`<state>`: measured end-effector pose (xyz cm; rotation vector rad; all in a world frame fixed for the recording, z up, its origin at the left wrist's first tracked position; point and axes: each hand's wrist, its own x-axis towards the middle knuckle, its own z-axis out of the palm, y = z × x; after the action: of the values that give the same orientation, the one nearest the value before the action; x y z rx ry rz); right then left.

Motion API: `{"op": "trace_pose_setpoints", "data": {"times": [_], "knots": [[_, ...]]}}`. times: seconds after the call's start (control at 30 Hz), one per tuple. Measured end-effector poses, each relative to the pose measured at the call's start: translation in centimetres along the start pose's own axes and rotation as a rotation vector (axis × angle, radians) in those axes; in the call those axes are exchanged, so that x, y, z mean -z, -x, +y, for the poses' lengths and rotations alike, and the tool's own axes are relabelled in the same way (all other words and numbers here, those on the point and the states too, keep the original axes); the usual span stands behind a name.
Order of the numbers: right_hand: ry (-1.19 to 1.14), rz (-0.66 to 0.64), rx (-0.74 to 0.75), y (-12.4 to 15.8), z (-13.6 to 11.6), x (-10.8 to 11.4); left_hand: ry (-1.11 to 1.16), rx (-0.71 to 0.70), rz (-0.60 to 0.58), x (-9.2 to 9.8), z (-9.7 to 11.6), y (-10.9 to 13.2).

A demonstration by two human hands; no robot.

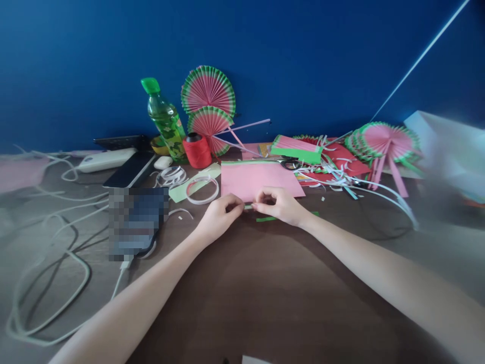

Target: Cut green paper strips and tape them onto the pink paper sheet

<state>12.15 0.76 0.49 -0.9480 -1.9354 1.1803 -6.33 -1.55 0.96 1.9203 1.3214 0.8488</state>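
A pink paper sheet (257, 178) with a green far edge lies flat on the brown table (265, 283). My left hand (220, 216) and my right hand (280, 205) meet at the sheet's near edge. Both are closed in a pinch on that edge, fingertips almost touching. A thin green strip (265, 219) lies on the table just under my right hand.
Scissors (290, 163), a folded pink-green pleat (297, 147) and paper scraps lie behind the sheet. Watermelon paper fans (208, 91) lean on the blue wall; more fans (382, 141) lie right. A red thread spool (197, 150), green bottle (166, 121), tape ring (202, 189), phone and white cables sit left.
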Motion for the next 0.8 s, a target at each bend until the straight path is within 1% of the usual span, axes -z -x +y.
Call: {"op": "trace_pose_setpoints", "data": {"times": [0.8], "knots": [[0.002, 0.006, 0.057, -0.02, 0.43, -0.06, 0.018, 0.033, -0.013, 0.07, 0.14, 0.06]]}}
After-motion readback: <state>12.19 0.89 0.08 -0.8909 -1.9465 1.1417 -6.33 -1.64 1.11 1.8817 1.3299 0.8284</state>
